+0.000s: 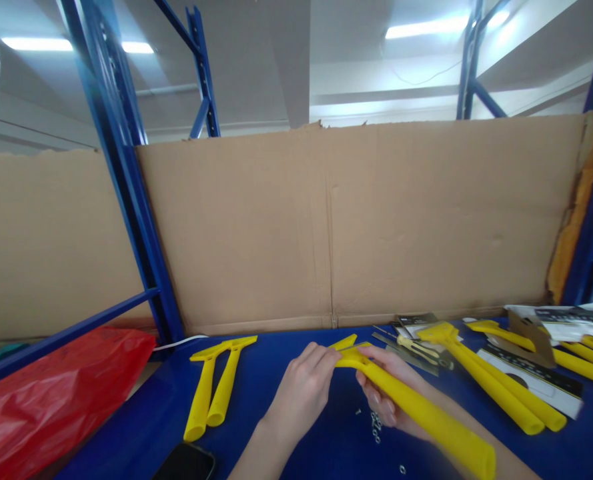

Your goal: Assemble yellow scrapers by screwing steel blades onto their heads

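Observation:
A yellow plastic scraper (429, 410) is held in front of me, its long round handle slanting toward the lower right. My right hand (383, 380) is closed around it just below the head. My left hand (309, 383) pinches the left end of the head, its fingertips partly hidden. A separate yellow strip (345, 343) shows just behind the head, with a thin, blade-like edge beside it; which fingers bear it I cannot tell. Small metal nuts and screws (376, 427) lie on the blue table (256, 443) below my hands.
Two yellow scrapers (203, 400) lie to the left, near a dark phone (185, 461) and a red plastic bag (71, 400). On the right are more yellow scrapers (496, 387), a screwdriver (416, 347), flat metal blades and printed packaging (536, 380). A cardboard wall (256, 233) stands behind.

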Tool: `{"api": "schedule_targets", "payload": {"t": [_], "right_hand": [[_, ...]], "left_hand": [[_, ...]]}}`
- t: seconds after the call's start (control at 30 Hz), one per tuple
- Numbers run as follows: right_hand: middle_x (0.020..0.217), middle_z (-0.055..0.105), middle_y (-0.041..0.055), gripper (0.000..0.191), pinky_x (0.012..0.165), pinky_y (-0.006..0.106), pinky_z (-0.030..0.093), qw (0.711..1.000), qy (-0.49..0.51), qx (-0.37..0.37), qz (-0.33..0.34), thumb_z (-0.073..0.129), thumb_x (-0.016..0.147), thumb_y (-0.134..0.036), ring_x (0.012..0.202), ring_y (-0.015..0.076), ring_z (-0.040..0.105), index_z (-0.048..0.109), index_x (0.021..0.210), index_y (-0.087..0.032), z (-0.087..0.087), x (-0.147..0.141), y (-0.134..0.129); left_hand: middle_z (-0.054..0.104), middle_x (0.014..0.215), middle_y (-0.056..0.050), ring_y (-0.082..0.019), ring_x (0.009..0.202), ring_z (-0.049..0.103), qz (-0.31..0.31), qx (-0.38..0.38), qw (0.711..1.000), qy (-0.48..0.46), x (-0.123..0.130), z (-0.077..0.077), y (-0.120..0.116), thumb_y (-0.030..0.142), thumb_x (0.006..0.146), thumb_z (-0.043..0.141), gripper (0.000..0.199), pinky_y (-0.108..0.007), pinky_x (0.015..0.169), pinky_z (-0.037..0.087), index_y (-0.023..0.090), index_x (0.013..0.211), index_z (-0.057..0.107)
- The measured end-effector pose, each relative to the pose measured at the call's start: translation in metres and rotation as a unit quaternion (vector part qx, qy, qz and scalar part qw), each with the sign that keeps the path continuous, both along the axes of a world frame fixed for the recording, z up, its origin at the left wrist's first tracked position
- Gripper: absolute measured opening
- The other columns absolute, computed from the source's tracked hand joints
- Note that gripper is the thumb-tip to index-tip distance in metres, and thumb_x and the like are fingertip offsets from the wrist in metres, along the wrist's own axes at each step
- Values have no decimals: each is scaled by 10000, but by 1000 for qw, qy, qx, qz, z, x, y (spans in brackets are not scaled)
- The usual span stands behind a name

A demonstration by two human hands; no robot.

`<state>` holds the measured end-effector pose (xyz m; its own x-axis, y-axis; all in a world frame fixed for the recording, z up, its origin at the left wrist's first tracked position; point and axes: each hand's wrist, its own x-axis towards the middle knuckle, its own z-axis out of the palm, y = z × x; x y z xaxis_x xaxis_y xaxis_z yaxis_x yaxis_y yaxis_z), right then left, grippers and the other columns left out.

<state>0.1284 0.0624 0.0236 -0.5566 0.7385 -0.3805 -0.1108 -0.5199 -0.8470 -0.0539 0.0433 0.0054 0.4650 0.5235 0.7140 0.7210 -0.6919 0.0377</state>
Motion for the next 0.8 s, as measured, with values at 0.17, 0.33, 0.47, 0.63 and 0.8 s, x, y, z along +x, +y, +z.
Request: {"api": "schedule_targets", "payload": {"t": [0.17, 0.33, 0.47, 0.63, 0.8], "right_hand": [[480, 488, -44, 505, 315, 177, 256, 986, -52, 141, -70, 233, 889, -464, 287, 48, 298, 617, 774, -156, 2, 1, 0], [469, 497, -52, 212, 369, 206, 245, 915, -230, 325, -72, 529, 736, -353, 340, 70, 344, 641, 725, -174, -8, 9, 7], [475, 525, -52, 106, 460, 206, 284, 863, -296, 410, -9, 637, 565, -127, 445, 79, 431, 711, 621, -179, -19, 13, 8], [456, 548, -54, 177, 445, 200, 262, 823, -343, 452, 47, 650, 532, -80, 430, 86, 434, 743, 595, -217, -23, 11, 5], [461, 601, -28, 152, 472, 215, 299, 800, -356, 482, 38, 661, 564, -108, 456, 120, 488, 732, 535, -240, -25, 7, 4]], "left_hand": [[681, 845, -69, -198, 773, 628, 62, -87, 990, -92, 4, -7, 5, 50, 822, 462, 235, -310, 694, 515, 159, 943, 631], [657, 680, -12, -132, 579, 592, 80, -272, 902, -326, 9, -7, 12, 95, 780, 541, 110, -242, 574, 496, 158, 805, 627], [649, 637, -12, -115, 535, 601, 66, -412, 741, -525, 11, -1, 15, 38, 710, 629, 94, -243, 554, 539, 123, 747, 609], [646, 616, -19, -96, 516, 598, 36, -469, 654, -592, 13, 5, 10, 36, 681, 705, 121, -250, 577, 566, 102, 749, 630], [658, 646, -30, -93, 536, 604, 28, -480, 647, -591, 14, 3, 8, 35, 719, 675, 82, -245, 590, 568, 96, 758, 635]]}}
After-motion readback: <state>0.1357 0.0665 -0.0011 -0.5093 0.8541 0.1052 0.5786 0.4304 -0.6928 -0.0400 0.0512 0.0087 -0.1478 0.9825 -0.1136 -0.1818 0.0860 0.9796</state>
